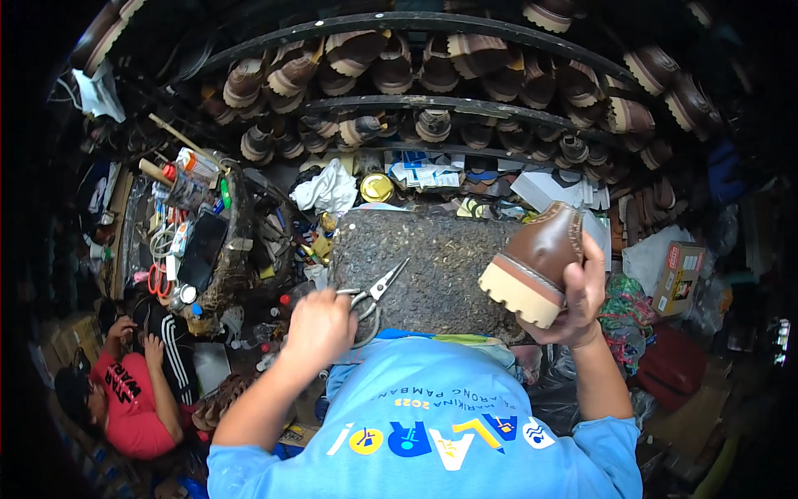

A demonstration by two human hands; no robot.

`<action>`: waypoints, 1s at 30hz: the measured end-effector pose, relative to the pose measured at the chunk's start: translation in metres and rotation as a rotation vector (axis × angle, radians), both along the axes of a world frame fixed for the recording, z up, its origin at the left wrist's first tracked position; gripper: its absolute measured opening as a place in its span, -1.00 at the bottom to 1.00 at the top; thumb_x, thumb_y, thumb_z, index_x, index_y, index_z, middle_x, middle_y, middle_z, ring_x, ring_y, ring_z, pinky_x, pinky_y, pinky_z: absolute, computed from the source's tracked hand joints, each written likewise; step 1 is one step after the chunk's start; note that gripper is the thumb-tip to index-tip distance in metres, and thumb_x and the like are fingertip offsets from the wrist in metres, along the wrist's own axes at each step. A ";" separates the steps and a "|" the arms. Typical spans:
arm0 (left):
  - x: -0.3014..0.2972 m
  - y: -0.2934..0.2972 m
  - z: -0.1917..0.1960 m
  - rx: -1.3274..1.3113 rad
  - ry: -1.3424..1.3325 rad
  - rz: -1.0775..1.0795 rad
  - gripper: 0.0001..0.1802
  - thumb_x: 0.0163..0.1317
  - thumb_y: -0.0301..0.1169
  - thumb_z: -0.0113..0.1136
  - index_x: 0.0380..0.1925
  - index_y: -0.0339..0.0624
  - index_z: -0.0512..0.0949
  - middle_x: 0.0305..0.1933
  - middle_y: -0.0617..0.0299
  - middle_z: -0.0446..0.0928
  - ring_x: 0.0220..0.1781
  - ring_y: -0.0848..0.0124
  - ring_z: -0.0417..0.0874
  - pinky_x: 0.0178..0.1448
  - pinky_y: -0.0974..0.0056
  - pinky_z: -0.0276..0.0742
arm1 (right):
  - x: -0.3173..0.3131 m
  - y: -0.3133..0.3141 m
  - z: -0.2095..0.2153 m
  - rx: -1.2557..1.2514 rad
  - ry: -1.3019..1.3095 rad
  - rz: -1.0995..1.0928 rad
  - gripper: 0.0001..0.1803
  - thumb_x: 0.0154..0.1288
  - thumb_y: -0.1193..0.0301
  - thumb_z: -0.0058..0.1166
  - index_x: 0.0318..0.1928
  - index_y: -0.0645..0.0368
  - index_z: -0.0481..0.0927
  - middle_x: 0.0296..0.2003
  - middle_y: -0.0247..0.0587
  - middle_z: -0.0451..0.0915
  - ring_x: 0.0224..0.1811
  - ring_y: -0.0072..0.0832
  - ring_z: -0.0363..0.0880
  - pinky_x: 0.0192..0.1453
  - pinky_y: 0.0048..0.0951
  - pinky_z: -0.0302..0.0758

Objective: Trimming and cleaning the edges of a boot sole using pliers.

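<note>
The left hand [321,324] had its fingers curled round the handles of the scissors [383,284] — the blades, too small to judge well, seemed nearly together — above the dark surface [445,266]. The right hand [580,309] had its fingers clamped on a brown shoe [542,249] (cream sole, notched edge) near the surface's right end.

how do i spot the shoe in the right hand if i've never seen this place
Find the dark, rough worktop in the middle, beyond the blue shirt. Near its right end, the right hand holds the shoe: brown upper, pale notched sole. Unlike the shoes on the racks behind, it is hand-held.
</note>
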State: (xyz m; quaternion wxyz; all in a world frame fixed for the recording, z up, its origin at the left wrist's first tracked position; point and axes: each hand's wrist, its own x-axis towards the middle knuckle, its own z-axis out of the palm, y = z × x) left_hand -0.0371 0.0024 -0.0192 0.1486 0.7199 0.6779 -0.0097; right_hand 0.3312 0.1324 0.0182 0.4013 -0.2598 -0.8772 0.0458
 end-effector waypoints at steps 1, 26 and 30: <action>0.005 -0.015 -0.002 0.046 0.017 -0.011 -0.78 0.13 -0.40 0.29 -0.24 -0.28 0.66 -0.14 -0.08 0.66 -0.08 -0.01 0.72 -0.03 -0.03 0.59 | 0.007 0.000 -0.001 0.023 -0.034 -0.029 0.36 -0.03 0.11 0.49 0.72 -0.04 -0.08 0.41 0.52 0.29 0.33 0.28 0.50 0.31 0.14 0.56; 0.042 0.052 0.097 0.475 -0.581 -0.332 -0.13 -0.30 -0.58 0.33 0.25 -0.22 0.67 -0.08 0.04 0.78 -0.37 0.18 0.59 -0.18 0.17 0.42 | -0.010 -0.006 0.034 -0.125 0.188 -0.320 0.09 -0.13 0.39 0.59 0.51 -0.10 0.38 0.26 0.11 0.29 0.22 -0.06 0.44 0.25 -0.09 0.52; 0.038 0.054 0.094 0.426 -0.550 -0.348 -0.16 -0.27 -0.55 0.34 0.24 -0.20 0.67 0.00 0.05 0.78 -0.36 0.17 0.59 -0.18 0.16 0.46 | -0.013 -0.008 0.027 -0.113 0.211 -0.298 0.09 -0.14 0.40 0.58 0.50 -0.11 0.38 0.25 0.16 0.30 0.23 -0.03 0.44 0.24 -0.08 0.54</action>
